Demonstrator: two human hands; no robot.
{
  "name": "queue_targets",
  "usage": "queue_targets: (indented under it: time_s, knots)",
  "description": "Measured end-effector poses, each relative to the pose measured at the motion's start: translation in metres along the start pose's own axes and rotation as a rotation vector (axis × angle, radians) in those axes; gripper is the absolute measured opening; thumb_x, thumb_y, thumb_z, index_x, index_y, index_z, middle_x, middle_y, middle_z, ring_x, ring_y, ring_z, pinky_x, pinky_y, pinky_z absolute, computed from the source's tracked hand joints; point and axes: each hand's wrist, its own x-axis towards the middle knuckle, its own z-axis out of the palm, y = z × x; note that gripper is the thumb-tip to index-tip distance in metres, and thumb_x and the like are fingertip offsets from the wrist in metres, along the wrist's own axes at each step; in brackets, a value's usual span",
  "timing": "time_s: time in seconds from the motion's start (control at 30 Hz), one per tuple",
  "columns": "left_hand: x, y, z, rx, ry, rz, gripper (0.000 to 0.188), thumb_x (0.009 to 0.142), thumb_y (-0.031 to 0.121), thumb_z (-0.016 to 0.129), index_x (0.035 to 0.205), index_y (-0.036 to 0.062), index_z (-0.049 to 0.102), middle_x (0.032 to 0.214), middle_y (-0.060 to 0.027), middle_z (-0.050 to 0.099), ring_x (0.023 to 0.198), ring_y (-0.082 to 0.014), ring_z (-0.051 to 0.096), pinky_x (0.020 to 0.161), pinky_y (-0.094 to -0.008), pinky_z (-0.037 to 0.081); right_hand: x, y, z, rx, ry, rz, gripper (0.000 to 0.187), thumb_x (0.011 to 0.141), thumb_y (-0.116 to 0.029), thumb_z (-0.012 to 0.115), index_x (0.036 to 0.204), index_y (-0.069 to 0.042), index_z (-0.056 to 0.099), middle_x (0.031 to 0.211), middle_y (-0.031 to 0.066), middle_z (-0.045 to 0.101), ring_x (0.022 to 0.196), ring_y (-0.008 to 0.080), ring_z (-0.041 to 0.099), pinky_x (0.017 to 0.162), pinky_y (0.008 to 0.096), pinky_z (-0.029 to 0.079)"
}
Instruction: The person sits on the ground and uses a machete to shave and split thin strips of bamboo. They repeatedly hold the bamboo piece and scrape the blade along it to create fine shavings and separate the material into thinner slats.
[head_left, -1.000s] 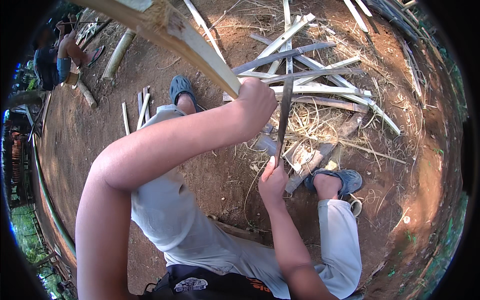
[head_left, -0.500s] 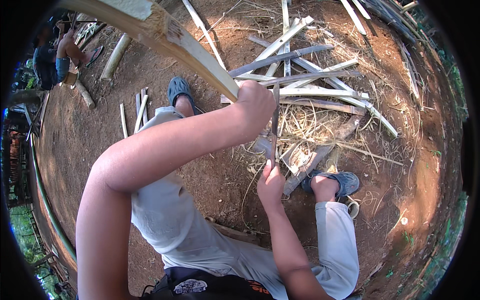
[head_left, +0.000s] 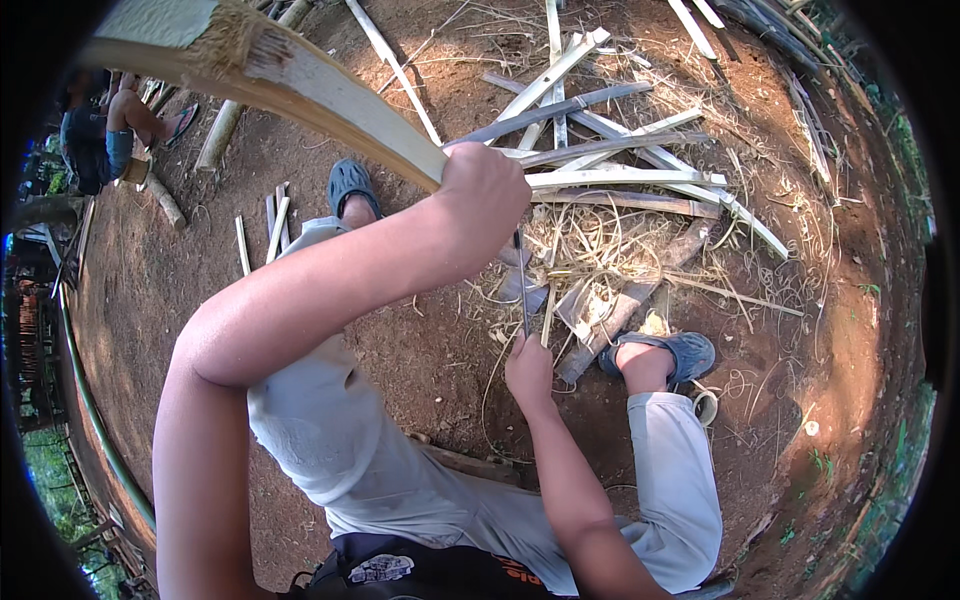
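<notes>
My left hand point(head_left: 487, 200) is closed around the end of a long split piece of bamboo point(head_left: 340, 100). The piece slants up to the far left, showing a pale inner face and a rough, fibrous node. My right hand point(head_left: 528, 370) grips a knife below and nearer to me. Its narrow dark blade point(head_left: 523, 290) points away from me, nearly edge-on, and its tip end goes out of sight at my left hand. The handle is mostly hidden in my fingers. Whether the blade touches the bamboo cannot be seen.
Split bamboo strips point(head_left: 640, 178) lie crisscrossed on the dirt ahead, with curly shavings point(head_left: 600, 240) around them. My feet in dark clogs point(head_left: 685, 357) stand either side. Another person point(head_left: 95, 140) sits at the far left near cut poles point(head_left: 218, 135).
Both hands have shifted slightly left, the left one with the bamboo, which looms larger at the upper left. The knife blade has turned and looks thinner.
</notes>
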Motion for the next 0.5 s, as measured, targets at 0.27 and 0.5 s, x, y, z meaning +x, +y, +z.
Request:
queue_targets:
  time_s: [0.27, 0.5]
  knots:
    - [0.005, 0.000, 0.006, -0.018, -0.040, 0.019, 0.004, 0.072, 0.017, 0.078, 0.076, 0.0153, 0.075, 0.072, 0.0000, 0.071, 0.073, -0.0160, 0.073, 0.053, -0.0293, 0.049, 0.002, -0.012, 0.007, 0.064, -0.069, 0.037, 0.037, 0.104, -0.026, 0.048, 0.088, 0.005, 0.060, 0.078, 0.0329, 0.065, 0.078, 0.0512, 0.066, 0.072, 0.0595, 0.051]
    - [0.010, -0.006, 0.014, -0.008, -0.052, 0.049, 0.006, 0.071, 0.016, 0.079, 0.075, 0.0151, 0.075, 0.072, 0.0005, 0.071, 0.073, -0.0154, 0.073, 0.053, -0.0283, 0.048, -0.003, -0.021, -0.009, 0.108, 0.199, -0.216, 0.035, 0.105, -0.025, 0.048, 0.088, 0.004, 0.058, 0.062, 0.0262, 0.062, 0.058, 0.0467, 0.064, 0.054, 0.0541, 0.051]
